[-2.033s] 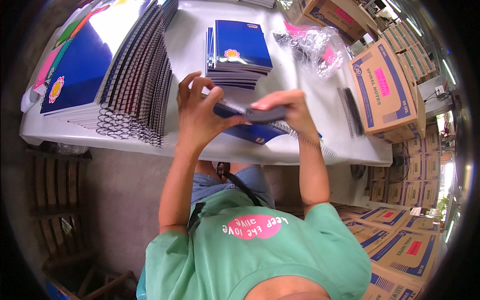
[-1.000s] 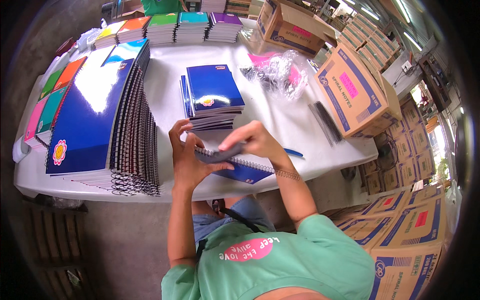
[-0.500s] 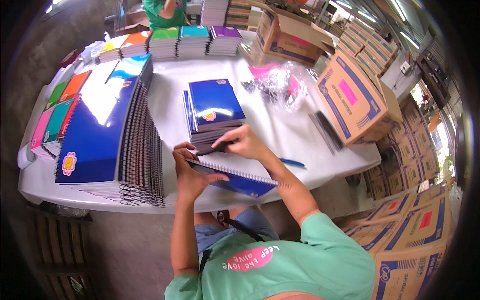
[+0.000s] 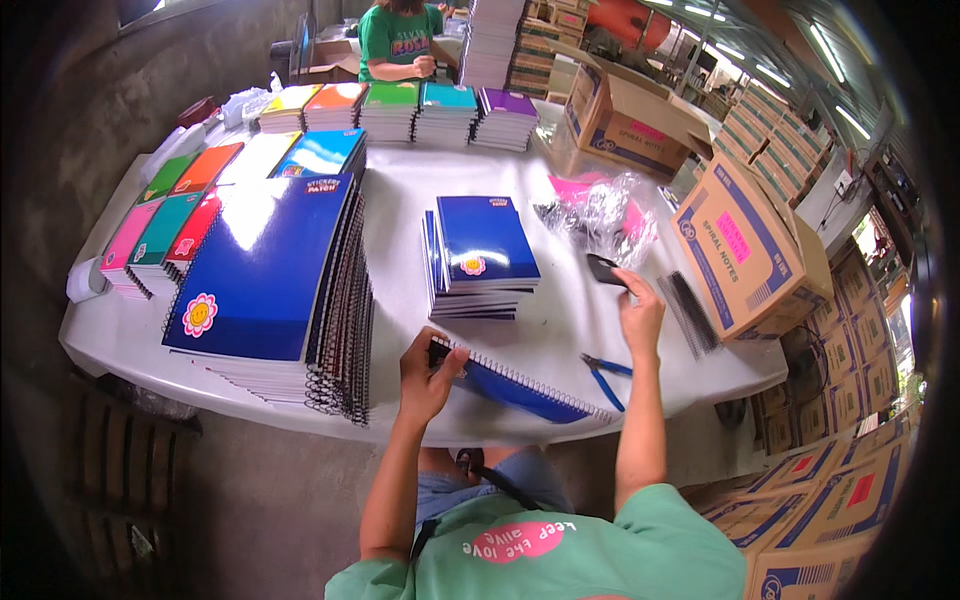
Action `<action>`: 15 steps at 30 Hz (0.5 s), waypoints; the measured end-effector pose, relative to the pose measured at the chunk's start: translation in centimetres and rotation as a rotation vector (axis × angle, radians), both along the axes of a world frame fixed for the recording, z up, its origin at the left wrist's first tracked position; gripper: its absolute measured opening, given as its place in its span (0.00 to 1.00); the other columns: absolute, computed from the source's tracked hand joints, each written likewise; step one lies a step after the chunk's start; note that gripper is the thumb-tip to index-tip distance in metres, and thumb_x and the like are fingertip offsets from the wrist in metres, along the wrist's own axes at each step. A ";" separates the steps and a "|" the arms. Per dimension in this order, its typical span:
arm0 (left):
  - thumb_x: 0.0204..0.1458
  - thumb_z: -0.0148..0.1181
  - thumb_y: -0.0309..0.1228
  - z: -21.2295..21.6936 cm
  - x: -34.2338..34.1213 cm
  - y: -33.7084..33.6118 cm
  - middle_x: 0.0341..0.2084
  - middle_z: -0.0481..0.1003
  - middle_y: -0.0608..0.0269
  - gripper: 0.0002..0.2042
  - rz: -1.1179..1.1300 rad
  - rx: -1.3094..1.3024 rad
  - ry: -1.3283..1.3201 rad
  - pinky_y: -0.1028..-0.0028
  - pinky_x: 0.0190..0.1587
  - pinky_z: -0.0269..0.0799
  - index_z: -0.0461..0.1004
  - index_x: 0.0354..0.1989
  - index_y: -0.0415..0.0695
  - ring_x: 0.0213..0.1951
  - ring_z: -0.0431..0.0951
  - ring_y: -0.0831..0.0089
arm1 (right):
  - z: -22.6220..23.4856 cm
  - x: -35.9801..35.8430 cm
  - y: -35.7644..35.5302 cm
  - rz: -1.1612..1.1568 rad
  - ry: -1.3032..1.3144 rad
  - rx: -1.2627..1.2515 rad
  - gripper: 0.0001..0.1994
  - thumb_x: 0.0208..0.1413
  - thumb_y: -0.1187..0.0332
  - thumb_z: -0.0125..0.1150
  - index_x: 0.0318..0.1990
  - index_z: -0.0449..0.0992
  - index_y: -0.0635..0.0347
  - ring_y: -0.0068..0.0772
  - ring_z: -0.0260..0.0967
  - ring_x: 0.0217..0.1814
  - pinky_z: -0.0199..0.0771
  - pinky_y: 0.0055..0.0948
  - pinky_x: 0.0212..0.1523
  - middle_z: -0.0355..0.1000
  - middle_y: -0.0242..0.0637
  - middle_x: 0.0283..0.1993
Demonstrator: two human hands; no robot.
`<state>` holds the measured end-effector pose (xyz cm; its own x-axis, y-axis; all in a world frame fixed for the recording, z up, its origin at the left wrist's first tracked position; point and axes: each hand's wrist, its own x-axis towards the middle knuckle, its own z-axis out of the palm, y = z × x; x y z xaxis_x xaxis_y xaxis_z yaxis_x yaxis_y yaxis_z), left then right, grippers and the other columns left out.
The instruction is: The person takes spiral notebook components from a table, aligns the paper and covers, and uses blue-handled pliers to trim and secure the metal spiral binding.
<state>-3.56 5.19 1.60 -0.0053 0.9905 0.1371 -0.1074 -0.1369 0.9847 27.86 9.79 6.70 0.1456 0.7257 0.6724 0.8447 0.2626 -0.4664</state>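
Note:
My left hand (image 4: 430, 375) is closed on the left end of a blue notebook (image 4: 525, 395), tilted on edge with a row of holes or coil along its top. A small dark piece shows at those fingers; its kind is unclear. To the right, my right hand (image 4: 641, 305) pinches a small flat black piece (image 4: 604, 268), raised near a crumpled clear plastic bag (image 4: 615, 215). Blue-handled pliers (image 4: 607, 380) lie between the notebook and my right forearm. Beyond the notebook sits a stack of smaller blue notebooks (image 4: 488, 240).
Large blue spiral notebooks (image 4: 262, 270) form a tall stack at left. Colourful notebook piles (image 4: 390, 108) line the far side. Black spiral coils (image 4: 692, 315) lie beside a cardboard box (image 4: 745, 250) at right. Another person (image 4: 400, 45) in green stands beyond the white table (image 4: 400, 185).
My right hand has left the notebook's edge and moved right with the black piece. My left hand still grips the notebook. The pliers now show fully, and the whole view has shifted.

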 end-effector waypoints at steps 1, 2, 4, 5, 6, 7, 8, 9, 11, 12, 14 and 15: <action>0.47 0.68 0.38 -0.4 0.7 0.2 0.15 0.71 0.66 0.16 0.057 0.146 0.013 0.80 0.24 0.66 0.68 0.26 0.39 0.19 0.70 0.80 | -3.6 5.4 0.1 -0.106 -0.113 -0.287 0.19 0.50 0.73 0.55 0.52 0.73 0.54 0.40 0.66 0.58 0.62 0.44 0.58 0.70 0.42 0.55; 0.48 0.67 0.37 -0.5 0.7 -0.2 0.16 0.71 0.66 0.15 0.071 0.116 -0.039 0.80 0.24 0.66 0.69 0.27 0.39 0.20 0.71 0.80 | -4.4 5.0 -1.2 -0.151 -0.188 -0.386 0.21 0.51 0.69 0.55 0.56 0.69 0.52 0.42 0.61 0.61 0.58 0.51 0.59 0.65 0.42 0.58; 0.49 0.65 0.34 0.4 0.7 -1.0 0.19 0.71 0.67 0.12 0.104 0.074 -0.157 0.80 0.26 0.67 0.70 0.29 0.39 0.21 0.71 0.81 | -4.8 3.7 -4.7 -0.241 -0.352 -0.561 0.27 0.54 0.59 0.55 0.62 0.62 0.48 0.45 0.51 0.68 0.48 0.65 0.60 0.55 0.43 0.66; 0.48 0.66 0.33 1.2 1.1 -1.3 0.19 0.72 0.67 0.12 0.156 0.056 -0.214 0.80 0.26 0.68 0.71 0.29 0.39 0.21 0.71 0.81 | -5.6 3.6 -6.4 -0.226 -0.301 -0.617 0.29 0.54 0.55 0.54 0.64 0.59 0.46 0.47 0.47 0.70 0.45 0.68 0.59 0.51 0.43 0.68; 0.46 0.67 0.31 2.2 1.4 -1.7 0.20 0.73 0.66 0.11 0.211 0.030 -0.264 0.80 0.26 0.69 0.72 0.29 0.38 0.22 0.72 0.81 | -6.7 3.5 -8.3 -0.205 -0.246 -0.680 0.31 0.54 0.52 0.53 0.65 0.56 0.45 0.49 0.42 0.71 0.41 0.71 0.59 0.47 0.42 0.70; 0.45 0.69 0.29 2.7 1.5 -2.3 0.20 0.74 0.66 0.11 0.271 -0.004 -0.306 0.80 0.27 0.70 0.73 0.29 0.38 0.22 0.72 0.81 | -7.8 3.1 -10.1 -0.179 -0.186 -0.752 0.33 0.54 0.48 0.53 0.66 0.53 0.43 0.51 0.38 0.73 0.38 0.74 0.58 0.42 0.42 0.71; 0.44 0.68 0.26 2.4 1.6 -2.8 0.23 0.75 0.64 0.11 0.262 -0.059 -0.301 0.80 0.31 0.70 0.74 0.33 0.35 0.26 0.73 0.80 | -8.7 1.5 -12.3 -0.193 -0.366 -0.724 0.32 0.54 0.47 0.51 0.65 0.57 0.45 0.54 0.42 0.70 0.41 0.68 0.60 0.48 0.44 0.69; 0.45 0.67 0.25 2.5 2.1 -2.7 0.25 0.76 0.63 0.11 0.264 0.019 -0.236 0.80 0.34 0.70 0.75 0.34 0.34 0.28 0.74 0.79 | -10.4 1.2 -12.4 -0.218 -0.355 -0.603 0.30 0.56 0.49 0.50 0.64 0.58 0.46 0.54 0.44 0.68 0.42 0.67 0.59 0.51 0.45 0.67; 0.47 0.64 0.22 2.1 2.9 -3.3 0.28 0.77 0.61 0.10 0.265 0.092 -0.135 0.80 0.37 0.71 0.76 0.38 0.33 0.32 0.75 0.78 | -11.4 0.8 -11.9 -0.188 -0.374 -0.424 0.25 0.58 0.58 0.50 0.63 0.60 0.50 0.53 0.51 0.60 0.49 0.57 0.58 0.57 0.47 0.59; 0.50 0.61 0.21 1.9 3.5 -3.3 0.30 0.76 0.59 0.10 0.244 0.107 -0.097 0.81 0.38 0.72 0.76 0.41 0.32 0.32 0.76 0.77 | -10.7 0.8 -11.8 -0.145 -0.401 -0.386 0.24 0.58 0.64 0.51 0.63 0.60 0.51 0.53 0.54 0.55 0.54 0.48 0.56 0.59 0.49 0.55; 0.50 0.62 0.23 1.9 3.8 -3.4 0.33 0.78 0.59 0.12 0.245 0.203 -0.058 0.81 0.41 0.70 0.76 0.43 0.35 0.35 0.76 0.77 | -9.4 0.3 -11.1 -0.111 -0.283 -0.364 0.24 0.59 0.66 0.51 0.63 0.58 0.52 0.50 0.58 0.48 0.58 0.42 0.52 0.61 0.49 0.49; 0.49 0.63 0.24 1.8 3.7 -3.5 0.33 0.78 0.60 0.12 0.264 0.262 -0.002 0.81 0.41 0.70 0.77 0.43 0.36 0.36 0.76 0.78 | -8.3 -0.8 -11.4 -0.009 -0.063 -0.353 0.24 0.59 0.65 0.51 0.64 0.58 0.52 0.49 0.58 0.47 0.59 0.41 0.51 0.61 0.47 0.48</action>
<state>0.19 1.69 3.38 -0.2560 0.8863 0.3860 -0.0365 -0.4079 0.9123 27.08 -1.64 -1.59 0.1196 0.9136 0.3885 0.8764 0.0867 -0.4738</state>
